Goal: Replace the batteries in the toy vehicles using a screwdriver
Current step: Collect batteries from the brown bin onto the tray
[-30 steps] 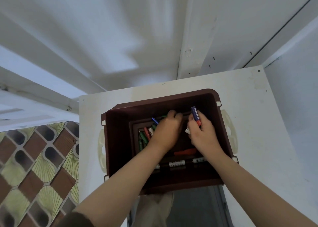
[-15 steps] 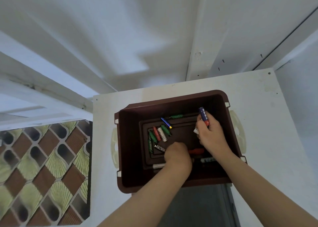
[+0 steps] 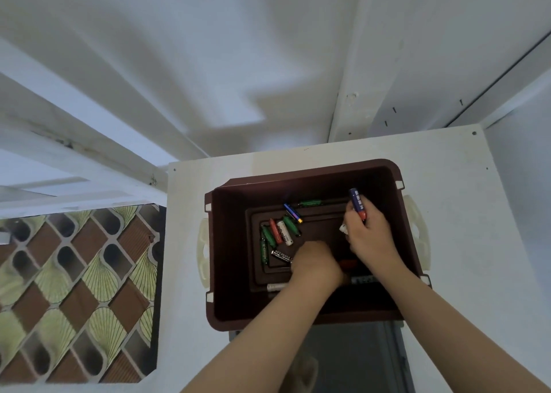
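1. Reaching down, the left hand now sits low over the near part of the brown bin. A second ago it was over the far side of the bin floor, covering the loose batteries there. Over the last half second it has barely moved.
2. That shift has uncovered the green, red and white cells, which lie left of centre in the bin. A black battery lies just beside the left hand's knuckles.
3. The left grip points downward and the back of the hand hides its fingers. It cannot be told whether it has closed on anything.
4. The right hand has stayed at the right side of the bin. Its grip is clamped on a blue-and-red battery, which stands up out of the fingers. A small white piece shows at the same hand's fingertips, and what it is cannot be told.
5. A red item lies on the bin floor between the two hands, too dim to identify.
6. The bin rests on the white table. No toy vehicle or screwdriver is in view.
7. Judging from this, the work is at the stage of gathering batteries. One is in hand, the left hand is probably after another, and the swap itself has not begun.
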Available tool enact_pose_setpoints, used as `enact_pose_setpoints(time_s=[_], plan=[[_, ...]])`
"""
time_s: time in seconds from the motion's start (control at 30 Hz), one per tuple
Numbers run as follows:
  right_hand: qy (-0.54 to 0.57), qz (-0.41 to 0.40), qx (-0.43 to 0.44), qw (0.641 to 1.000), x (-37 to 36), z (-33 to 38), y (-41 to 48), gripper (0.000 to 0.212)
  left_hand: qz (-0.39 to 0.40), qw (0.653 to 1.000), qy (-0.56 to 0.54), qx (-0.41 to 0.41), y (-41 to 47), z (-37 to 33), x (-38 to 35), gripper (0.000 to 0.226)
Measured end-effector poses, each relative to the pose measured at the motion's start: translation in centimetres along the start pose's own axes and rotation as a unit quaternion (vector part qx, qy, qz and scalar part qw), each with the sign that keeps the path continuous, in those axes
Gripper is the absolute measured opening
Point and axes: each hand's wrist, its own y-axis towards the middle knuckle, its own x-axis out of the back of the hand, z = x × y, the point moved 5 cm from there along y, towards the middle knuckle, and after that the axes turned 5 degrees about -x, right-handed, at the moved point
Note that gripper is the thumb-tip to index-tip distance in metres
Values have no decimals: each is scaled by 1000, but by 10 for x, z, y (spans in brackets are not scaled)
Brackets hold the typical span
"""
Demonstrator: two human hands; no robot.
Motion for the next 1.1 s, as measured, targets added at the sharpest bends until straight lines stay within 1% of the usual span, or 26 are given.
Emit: enact_pose_setpoints(time_s=[0.07, 0.17, 0.2, 0.23, 0.27, 0.33, 0.37, 0.4, 0.43, 0.47, 0.5, 0.57, 0.63, 0.73, 0.8, 0.83, 0.9, 0.97, 1.1], plan=[[4, 2, 0, 1000, 0, 0, 0, 24, -51, 998, -42, -9, -4, 10, 15, 41], [7, 8, -3, 1000, 1, 1, 0, 24, -190, 980, -48, -19, -1, 30, 45, 34], [8, 11, -6, 1000, 1, 1, -1, 24, -236, 971, -33, -16, 0, 36, 53, 35], [8, 14, -9, 1000, 1, 1, -1, 24, -294, 956, 11, -9, 3, 43, 58, 39], [10, 16, -10, 1000, 0, 1, -1, 24, -335, 939, 74, -2, 5, 47, 60, 44], [14, 17, -13, 1000, 0, 1, -1, 24, -358, 922, 145, 23, 17, 58, 47, 47], [16, 17, -14, 1000, 0, 1, -1, 25, -372, 916, 145, 28, 21, 63, 38, 48], [16, 16, -15, 1000, 0, 1, -1, 25, -390, 912, 125, 23, 23, 65, 31, 53], [16, 15, -17, 1000, 0, 1, -1, 26, -397, 915, 69, 25, 28, 67, 26, 64], [15, 13, -18, 1000, 0, 1, -1, 26, -387, 921, 9, 49, 30, 66, 25, 76], [15, 12, -18, 1000, 0, 1, 0, 25, -361, 928, -39, 79, 32, 64, 21, 87], [16, 13, -16, 1000, 0, 0, -1, 24, -378, 910, -130, 108, 32, 56, 21, 107], [17, 16, -18, 1000, -1, -1, -1, 23, -418, 880, -186, 130, 33, 49, 21, 114], [23, 13, -18, 999, -2, -3, 1, 22, -426, 861, -222, 166, 40, 42, 22, 121], [21, 6, -13, 1000, -1, -3, 3, 22, -446, 850, -236, 153, 44, 37, 22, 116], [19, 4, -12, 1000, -1, -3, 3, 22, -463, 847, -225, 132, 46, 35, 21, 108], [16, 3, -13, 1000, -1, -5, 3, 22, -477, 857, -169, 94, 47, 32, 19, 87], [17, 4, -17, 1000, -1, -5, 3, 22, -478, 866, -133, 70, 48, 34, 15, 73], [9, 7, -18, 1000, -1, -4, 2, 25, -449, 890, -80, 28, 50, 38, 16, 48]])
